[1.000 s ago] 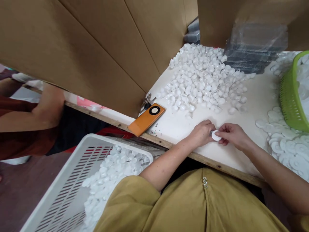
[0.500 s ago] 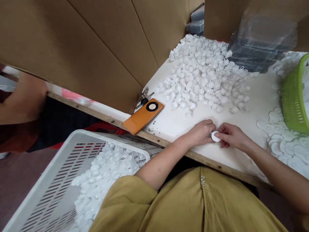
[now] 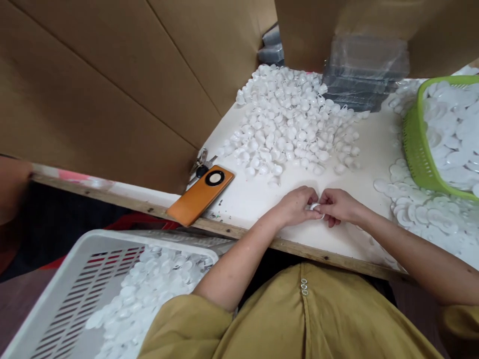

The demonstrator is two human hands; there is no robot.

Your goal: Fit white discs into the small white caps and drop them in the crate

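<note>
A small white plastic piece (image 3: 314, 208) sits between both hands, low over the white table (image 3: 258, 194) near its front edge. The left hand (image 3: 295, 205) and the right hand (image 3: 339, 206) both pinch it with their fingertips. Just behind them lies a big pile of little white caps (image 3: 292, 124). To the right are flat white discs (image 3: 415, 212) and a green basket (image 3: 415, 149). An orange phone (image 3: 200, 194) lies to the left, with keys (image 3: 200, 164) beside it. A white crate (image 3: 75, 284) stands below the table edge.
</note>
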